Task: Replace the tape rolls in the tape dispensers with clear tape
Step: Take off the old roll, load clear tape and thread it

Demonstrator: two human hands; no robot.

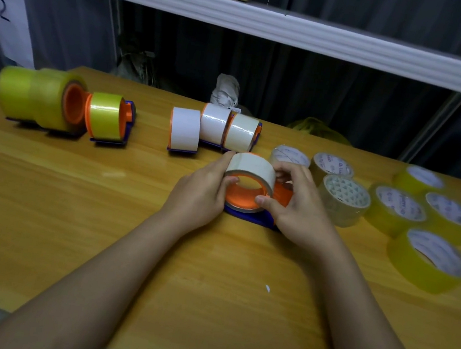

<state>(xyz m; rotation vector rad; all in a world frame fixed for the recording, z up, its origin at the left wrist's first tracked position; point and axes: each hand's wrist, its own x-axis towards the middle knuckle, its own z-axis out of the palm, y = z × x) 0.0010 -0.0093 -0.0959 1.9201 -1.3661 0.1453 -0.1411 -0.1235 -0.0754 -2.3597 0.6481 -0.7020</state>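
Note:
A blue and orange tape dispenser (250, 216) lies on its side at the middle of the wooden table (66, 208). A white tape roll (251, 168) sits on its orange hub. My left hand (205, 191) grips the roll from the left, thumb on its rim. My right hand (296, 206) grips the roll and dispenser from the right. Three more dispensers with white rolls (184, 132) stand behind. Dispensers with yellowish clear tape (105, 117) stand at the far left.
Loose clear tape rolls (343, 198) and yellowish ones (427, 259) lie flat on the right of the table. A white shelf (276, 27) with cardboard boxes runs overhead at the back. A small white scrap (267, 288) lies near the front.

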